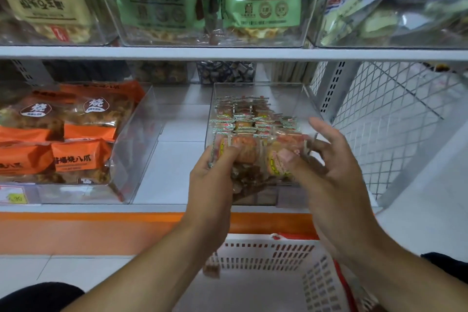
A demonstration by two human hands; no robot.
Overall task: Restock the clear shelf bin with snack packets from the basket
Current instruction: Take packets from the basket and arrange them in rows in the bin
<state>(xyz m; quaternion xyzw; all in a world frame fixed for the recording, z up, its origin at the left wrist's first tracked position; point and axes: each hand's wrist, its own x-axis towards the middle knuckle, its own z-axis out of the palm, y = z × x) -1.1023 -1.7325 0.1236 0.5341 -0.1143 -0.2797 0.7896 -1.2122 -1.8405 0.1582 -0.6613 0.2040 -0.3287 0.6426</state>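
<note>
A handful of small clear-wrapped snack packets with red and yellow print (255, 153) was held at the front of the clear plastic shelf bin (307, 99), right at its near wall. The left hand (215, 172) was curled around one side of the bundle, fingers closed on the wrappers. The right hand (329, 159) was at the other side, thumb pressed against a packet and the fingers spread loosely behind; a firm grip there could not be confirmed, though contact was plain.

Inside the bin, rows of the same small packets (243, 114) were already stacked toward the back, so a good share of the restocking was judged done. The front part was yet to be filled by the bundle in hand.

Below, the white slotted plastic basket with red trim (278, 256) was seen nearly bare; one small packet (211, 270) appeared beside its near rim, and little else could be made out inside. The task was judged close to its end.

To the left, a neighbouring clear bin of orange snack bags (63, 134) sat on the same white shelf (172, 172).
</note>
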